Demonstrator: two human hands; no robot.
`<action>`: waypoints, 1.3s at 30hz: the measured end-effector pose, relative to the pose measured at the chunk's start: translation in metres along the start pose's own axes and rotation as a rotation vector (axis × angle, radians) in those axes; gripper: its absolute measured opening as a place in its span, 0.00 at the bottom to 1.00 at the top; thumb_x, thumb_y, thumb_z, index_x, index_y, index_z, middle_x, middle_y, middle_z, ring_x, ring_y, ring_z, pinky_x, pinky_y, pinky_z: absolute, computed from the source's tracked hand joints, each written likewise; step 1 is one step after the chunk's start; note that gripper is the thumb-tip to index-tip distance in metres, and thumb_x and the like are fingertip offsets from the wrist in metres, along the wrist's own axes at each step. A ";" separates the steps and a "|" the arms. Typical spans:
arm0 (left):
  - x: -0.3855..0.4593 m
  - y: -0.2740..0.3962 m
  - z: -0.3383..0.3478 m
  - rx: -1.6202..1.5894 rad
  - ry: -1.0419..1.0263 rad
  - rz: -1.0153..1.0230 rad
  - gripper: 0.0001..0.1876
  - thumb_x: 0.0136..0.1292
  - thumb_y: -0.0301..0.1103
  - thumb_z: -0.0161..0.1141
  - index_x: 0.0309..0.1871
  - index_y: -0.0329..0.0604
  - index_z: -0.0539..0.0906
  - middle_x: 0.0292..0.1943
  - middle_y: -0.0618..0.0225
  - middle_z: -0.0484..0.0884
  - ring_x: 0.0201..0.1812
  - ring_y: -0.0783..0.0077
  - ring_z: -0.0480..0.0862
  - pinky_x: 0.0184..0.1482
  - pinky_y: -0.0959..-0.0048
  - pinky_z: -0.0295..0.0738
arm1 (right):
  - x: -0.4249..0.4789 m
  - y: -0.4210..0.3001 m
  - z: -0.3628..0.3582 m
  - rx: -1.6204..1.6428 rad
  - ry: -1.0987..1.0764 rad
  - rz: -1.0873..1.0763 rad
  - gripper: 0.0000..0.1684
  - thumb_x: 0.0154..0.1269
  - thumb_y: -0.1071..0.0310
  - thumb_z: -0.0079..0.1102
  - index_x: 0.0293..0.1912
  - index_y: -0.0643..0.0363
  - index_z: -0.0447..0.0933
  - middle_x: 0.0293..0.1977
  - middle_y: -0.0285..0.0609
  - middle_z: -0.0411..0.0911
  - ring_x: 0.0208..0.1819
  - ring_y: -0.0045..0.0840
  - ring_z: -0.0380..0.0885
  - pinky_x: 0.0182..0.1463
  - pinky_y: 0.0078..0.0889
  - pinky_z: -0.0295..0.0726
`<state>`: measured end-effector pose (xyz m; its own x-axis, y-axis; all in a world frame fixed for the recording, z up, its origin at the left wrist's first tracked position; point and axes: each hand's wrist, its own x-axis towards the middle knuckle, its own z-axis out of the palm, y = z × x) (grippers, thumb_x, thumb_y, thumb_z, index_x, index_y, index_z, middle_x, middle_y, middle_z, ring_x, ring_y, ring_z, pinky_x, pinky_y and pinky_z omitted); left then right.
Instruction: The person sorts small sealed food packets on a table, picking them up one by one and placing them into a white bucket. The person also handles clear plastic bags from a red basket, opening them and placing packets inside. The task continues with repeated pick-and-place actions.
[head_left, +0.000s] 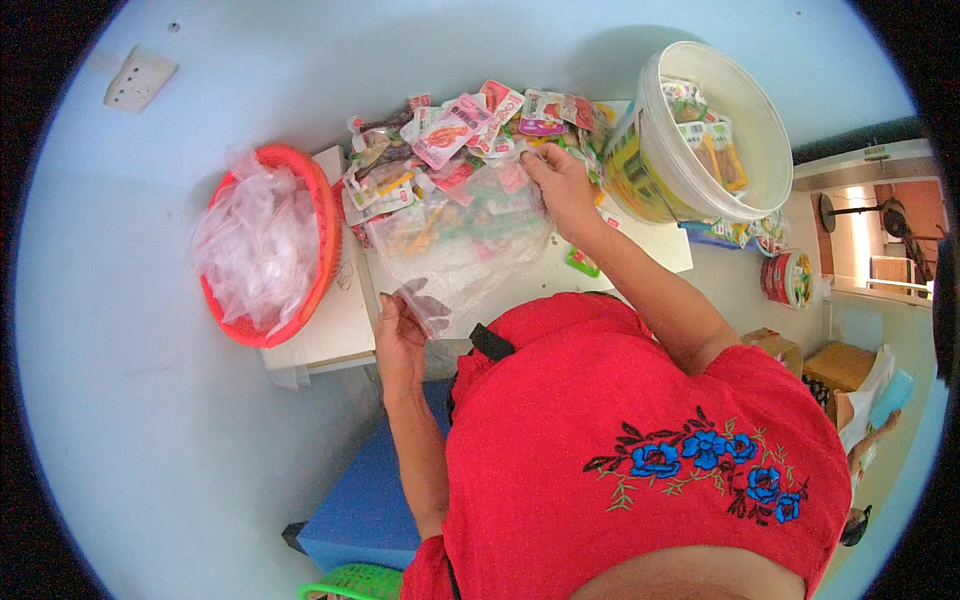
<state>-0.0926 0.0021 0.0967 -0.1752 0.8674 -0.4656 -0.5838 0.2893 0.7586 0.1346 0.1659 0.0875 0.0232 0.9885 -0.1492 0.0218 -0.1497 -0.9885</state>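
Observation:
A clear plastic bag (480, 255) is spread between my two hands over a white table (652, 251). My left hand (403, 330) holds its near left corner, some fingers showing through the film. My right hand (561, 180) pinches its far right corner. Behind the bag lies a heap of small printed snack packets (454, 131), partly seen through the film. One green-edged packet (582, 262) lies apart, close to my right forearm. Whether the bag's mouth is open I cannot tell.
A red plastic basket (330, 247) full of clear bags (262, 240) stands at the left. A tilted white bucket (652, 165) with packets is at the back right. Below are a blue box (367, 502) and a green basket (356, 577). Cardboard boxes (840, 365) and another person's arm (874, 435) are far right.

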 end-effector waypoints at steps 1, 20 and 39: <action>-0.002 -0.002 -0.002 0.002 0.031 -0.002 0.19 0.70 0.42 0.53 0.52 0.34 0.77 0.32 0.65 0.81 0.32 0.70 0.81 0.35 0.72 0.77 | 0.001 0.003 -0.003 0.010 -0.007 0.057 0.10 0.64 0.63 0.57 0.35 0.62 0.75 0.22 0.34 0.74 0.20 0.15 0.68 0.22 0.23 0.66; 0.000 -0.020 -0.008 0.045 0.155 0.057 0.03 0.64 0.25 0.59 0.40 0.40 0.79 0.35 0.71 0.81 0.36 0.79 0.78 0.41 0.80 0.74 | -0.007 0.063 0.005 -0.165 -0.181 0.030 0.14 0.65 0.63 0.58 0.39 0.66 0.78 0.29 0.33 0.76 0.32 0.14 0.69 0.34 0.22 0.69; -0.059 0.008 0.044 1.392 0.567 0.782 0.08 0.65 0.32 0.57 0.40 0.37 0.81 0.26 0.57 0.82 0.24 0.65 0.82 0.30 0.68 0.75 | -0.047 0.021 0.034 -0.049 -0.690 0.084 0.19 0.65 0.57 0.57 0.40 0.66 0.78 0.29 0.42 0.81 0.28 0.23 0.79 0.33 0.28 0.79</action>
<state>-0.0521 -0.0294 0.1498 -0.4848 0.8105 0.3286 0.8083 0.2718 0.5222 0.1004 0.1173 0.0728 -0.6130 0.7580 -0.2229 0.0930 -0.2109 -0.9731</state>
